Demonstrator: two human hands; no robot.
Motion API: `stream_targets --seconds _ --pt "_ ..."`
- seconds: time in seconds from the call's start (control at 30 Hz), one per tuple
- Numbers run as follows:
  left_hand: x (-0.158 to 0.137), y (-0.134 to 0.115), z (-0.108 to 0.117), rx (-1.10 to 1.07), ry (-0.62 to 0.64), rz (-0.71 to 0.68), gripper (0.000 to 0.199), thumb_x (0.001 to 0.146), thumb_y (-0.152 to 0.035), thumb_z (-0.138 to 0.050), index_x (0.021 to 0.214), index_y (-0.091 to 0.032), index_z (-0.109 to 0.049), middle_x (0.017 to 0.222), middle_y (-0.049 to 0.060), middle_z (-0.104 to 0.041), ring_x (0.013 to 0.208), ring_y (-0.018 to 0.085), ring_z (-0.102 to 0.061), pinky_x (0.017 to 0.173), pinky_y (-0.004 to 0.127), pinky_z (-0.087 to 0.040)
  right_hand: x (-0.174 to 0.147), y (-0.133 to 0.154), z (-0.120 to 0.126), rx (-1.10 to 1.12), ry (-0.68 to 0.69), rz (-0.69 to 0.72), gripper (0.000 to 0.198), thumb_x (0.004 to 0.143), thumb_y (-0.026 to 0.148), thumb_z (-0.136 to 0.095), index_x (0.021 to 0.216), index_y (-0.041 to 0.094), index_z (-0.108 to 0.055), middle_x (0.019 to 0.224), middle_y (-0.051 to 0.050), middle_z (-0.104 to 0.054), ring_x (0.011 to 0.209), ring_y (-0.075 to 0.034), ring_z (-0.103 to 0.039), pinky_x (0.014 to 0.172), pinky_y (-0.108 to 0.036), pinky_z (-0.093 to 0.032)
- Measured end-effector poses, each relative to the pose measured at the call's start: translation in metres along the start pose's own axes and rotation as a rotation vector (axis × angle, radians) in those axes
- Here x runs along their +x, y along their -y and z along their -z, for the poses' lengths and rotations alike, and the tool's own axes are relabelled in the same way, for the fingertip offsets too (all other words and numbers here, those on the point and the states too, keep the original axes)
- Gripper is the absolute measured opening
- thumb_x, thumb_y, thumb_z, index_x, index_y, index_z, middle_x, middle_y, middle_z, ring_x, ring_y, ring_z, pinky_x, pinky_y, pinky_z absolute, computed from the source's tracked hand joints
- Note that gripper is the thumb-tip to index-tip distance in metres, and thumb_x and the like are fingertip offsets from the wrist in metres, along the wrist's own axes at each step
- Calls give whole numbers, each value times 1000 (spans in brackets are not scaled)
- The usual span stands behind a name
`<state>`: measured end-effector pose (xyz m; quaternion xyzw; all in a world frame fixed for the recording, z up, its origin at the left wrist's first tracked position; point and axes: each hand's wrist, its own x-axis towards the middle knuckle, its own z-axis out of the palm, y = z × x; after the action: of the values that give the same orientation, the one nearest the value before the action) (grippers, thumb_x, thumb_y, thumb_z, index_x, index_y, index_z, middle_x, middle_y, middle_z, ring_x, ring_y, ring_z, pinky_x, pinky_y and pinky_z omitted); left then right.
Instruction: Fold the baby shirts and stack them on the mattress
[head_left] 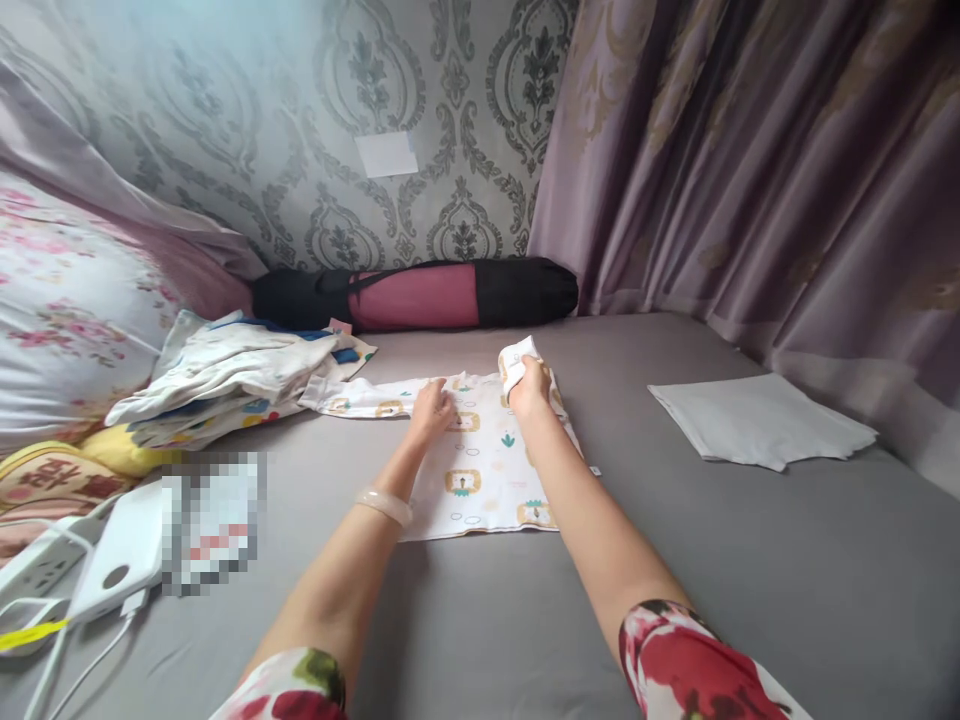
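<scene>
A small white shirt (491, 505) with tan lion-like and green leaf prints lies spread on the grey sheet. One sleeve (360, 398) stretches out flat to the left. My left hand (433, 410) rests on the cloth where that sleeve joins the body, its fingers pointing away from me and pressing down. On the other side, my right hand (531, 384) is closed around the other sleeve (517, 358), which is raised and bent back over the shirt's body. My forearm covers part of the right side.
A heap of clothes (232, 365) lies left, beside a floral pillow (67, 320). Folded grey-white cloth (761, 420) is at right. A black and maroon long bag (412, 297) lines the wall. A power strip (45, 560) and white box-shaped device (124, 550) with cables sit front left.
</scene>
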<state>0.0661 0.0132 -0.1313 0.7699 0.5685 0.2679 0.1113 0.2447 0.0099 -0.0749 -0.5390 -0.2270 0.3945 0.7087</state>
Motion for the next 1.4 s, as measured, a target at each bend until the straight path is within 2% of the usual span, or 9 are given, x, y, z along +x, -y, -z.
stream_targets --seconds 0.1,0.23,0.47,0.63,0.77,0.9,0.97,1.13,1.4 --pt "-13 1 -4 17 -10 -73 42 86 -14 -42 127 -18 -53 125 14 -61 119 26 -55 103 46 -44 -13 -16 -8 -114 -95 -63 25 72 30 -43 96 24 -48 83 1 -63 72 -16 -62 59 -24 -50" --pt "-20 -1 -9 31 -31 -95 47 87 -15 -39 134 -15 -46 128 16 -59 122 26 -53 105 46 -41 -25 -35 -13 -447 -45 101 25 75 31 -44 98 22 -52 92 -1 -65 84 -16 -62 72 -23 -49" --pt "-20 -5 -5 9 -6 -64 59 87 -14 -36 145 -8 -29 130 20 -58 123 26 -53 105 42 -40 -44 -54 -14 -845 343 333 28 86 23 -49 113 21 -56 114 -7 -66 107 -20 -60 94 -30 -43" --pt "-20 -8 -1 -7 6 -66 60 86 -13 -37 146 -9 -29 128 18 -59 122 25 -54 104 41 -41 -51 -63 -10 -1142 575 510 36 90 18 -44 124 17 -57 139 -11 -53 134 -25 -40 114 -40 -23" --pt "-21 -9 2 3 21 -87 61 82 -10 -40 143 -10 -38 132 17 -57 123 25 -51 107 41 -39 -52 -63 -8 -1309 694 514 43 95 22 -36 134 17 -53 154 -12 -36 144 -30 -22 117 -47 -13" --pt "-21 -10 3 29 25 -74 57 80 -8 -41 136 -17 -49 134 13 -55 124 24 -51 107 41 -40 -45 -54 -6 -1355 832 465 49 97 27 -34 144 17 -44 157 -10 -30 146 -28 -19 118 -47 -13" --pt "-20 -10 1 64 1 -50 54 81 -10 -42 134 -18 -52 142 13 -49 128 25 -48 109 41 -38 -39 -46 -3 -1373 809 439 51 98 27 -30 146 17 -42 157 -10 -30 146 -25 -21 118 -44 -16" --pt "-22 -15 -1 145 12 -93 47 96 -30 -35 140 -17 -47 155 12 -35 141 26 -33 116 43 -28 -23 -33 15 -1520 453 446 57 100 33 -25 149 5 -33 159 -15 -22 148 -28 -12 119 -48 -9" --pt "-25 -22 4 253 176 -71 50 99 -40 -29 144 -24 -45 154 6 -39 142 29 -32 116 47 -26 -20 -40 28 -1677 418 357 64 100 36 -22 153 0 -19 162 -14 -9 148 -27 -5 120 -46 -4"
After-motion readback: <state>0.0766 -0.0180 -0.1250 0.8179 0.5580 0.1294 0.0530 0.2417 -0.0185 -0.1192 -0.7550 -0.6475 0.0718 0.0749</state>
